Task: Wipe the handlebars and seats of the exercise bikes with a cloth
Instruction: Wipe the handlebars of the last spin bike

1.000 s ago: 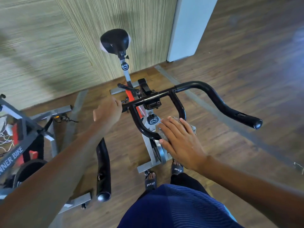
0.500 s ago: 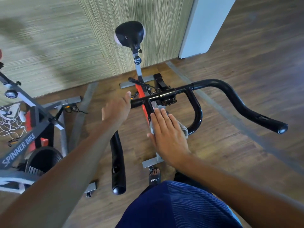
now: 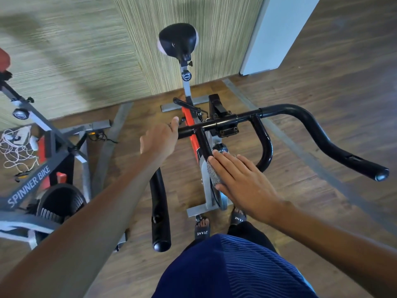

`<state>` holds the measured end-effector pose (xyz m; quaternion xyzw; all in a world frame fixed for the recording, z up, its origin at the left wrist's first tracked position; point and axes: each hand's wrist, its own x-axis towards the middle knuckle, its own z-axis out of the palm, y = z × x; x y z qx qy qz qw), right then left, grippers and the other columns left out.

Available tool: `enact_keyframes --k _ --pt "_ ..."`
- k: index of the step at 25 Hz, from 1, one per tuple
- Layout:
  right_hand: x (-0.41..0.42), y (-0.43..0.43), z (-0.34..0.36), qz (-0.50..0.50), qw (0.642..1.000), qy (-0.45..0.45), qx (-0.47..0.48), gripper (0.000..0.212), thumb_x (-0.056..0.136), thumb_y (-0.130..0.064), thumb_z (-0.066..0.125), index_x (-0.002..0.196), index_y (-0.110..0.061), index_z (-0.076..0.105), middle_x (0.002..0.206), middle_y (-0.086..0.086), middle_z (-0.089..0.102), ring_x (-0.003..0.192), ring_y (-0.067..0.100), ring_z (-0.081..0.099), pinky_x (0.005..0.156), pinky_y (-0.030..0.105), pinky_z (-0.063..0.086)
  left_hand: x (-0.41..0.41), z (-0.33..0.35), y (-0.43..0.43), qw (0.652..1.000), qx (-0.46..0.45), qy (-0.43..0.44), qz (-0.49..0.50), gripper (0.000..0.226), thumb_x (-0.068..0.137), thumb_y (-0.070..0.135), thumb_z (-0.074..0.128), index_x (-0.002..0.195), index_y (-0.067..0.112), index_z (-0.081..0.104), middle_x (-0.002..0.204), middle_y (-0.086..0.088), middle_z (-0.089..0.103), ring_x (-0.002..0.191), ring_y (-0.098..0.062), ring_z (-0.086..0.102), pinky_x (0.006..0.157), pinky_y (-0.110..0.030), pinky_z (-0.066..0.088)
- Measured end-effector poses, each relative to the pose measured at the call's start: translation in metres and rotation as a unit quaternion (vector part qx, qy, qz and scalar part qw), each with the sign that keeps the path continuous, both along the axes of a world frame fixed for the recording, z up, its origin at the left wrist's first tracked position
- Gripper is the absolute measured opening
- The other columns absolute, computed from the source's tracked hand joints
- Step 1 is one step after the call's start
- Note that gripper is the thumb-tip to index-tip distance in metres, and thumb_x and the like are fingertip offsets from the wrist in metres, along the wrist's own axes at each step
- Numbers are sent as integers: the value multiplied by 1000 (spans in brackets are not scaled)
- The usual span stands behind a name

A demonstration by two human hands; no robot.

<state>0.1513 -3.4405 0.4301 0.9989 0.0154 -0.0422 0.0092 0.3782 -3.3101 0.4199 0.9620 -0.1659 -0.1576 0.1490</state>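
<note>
Wooden floor (image 3: 322, 147) underfoot. Grips handlebar (image 3: 285, 110) crossbar with left hand (image 3: 159, 138); presses grey cloth (image 3: 212, 171) against inner loop with flat, straight-fingered right hand (image 3: 242, 179). Black seat (image 3: 178, 40) at far end.

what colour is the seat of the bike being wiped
The seat is black, clearest in the head view.

A wall (image 3: 214, 50) covered in greenish woven texture is seen. A pale panel (image 3: 279, 33) is set just right of it; brown wood floor (image 3: 322, 82), crossed by grey strips (image 3: 300, 154), is laid below it.
</note>
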Motion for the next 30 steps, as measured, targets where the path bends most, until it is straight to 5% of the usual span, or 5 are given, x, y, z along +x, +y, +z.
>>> enact_keyframes --k 8,15,20,25,30 --pt "98 43 0 -197 975 27 97 64 107 -26 35 159 -7 2 167 13 -6 154 30 -2 125 49 13 2 -1 0 1000 -3 1 -5 64 105 51 14 68 16 52 66 0 48 75 -25 47 75 -39 32" --pt "63 52 -3 -159 985 38 52 64 106 -23 31 159 -8 -1 167 12 -8 154 30 -8 124 47 1 4 -4 0 1000 11 4 -3 63 106 50 14 82 14 59 75 -4 59 74 -24 51 70 -38 32" --pt "119 41 1 -216 966 41 135 72 107 -22 39 157 -9 -12 166 9 -18 153 27 -17 124 45 -1 2 -4 2 1000 2 -6 -8 64 106 48 13 79 12 59 66 0 53 61 -19 46 65 -35 33" --pt "58 52 3 -151 986 18 63 70 104 -30 39 159 -7 1 167 12 -5 154 29 -6 123 46 2 3 0 0 999 32 0 -19 59 107 45 12 86 12 56 65 -1 53 55 -14 42 49 -29 20" --pt "109 35 -1 -185 970 54 148 99 97 -29 62 157 -11 -14 165 7 -20 153 26 -17 126 44 3 -2 1 2 1000 5 3 -1 67 106 48 13 70 10 55 65 -3 54 65 -23 49 66 -36 36"
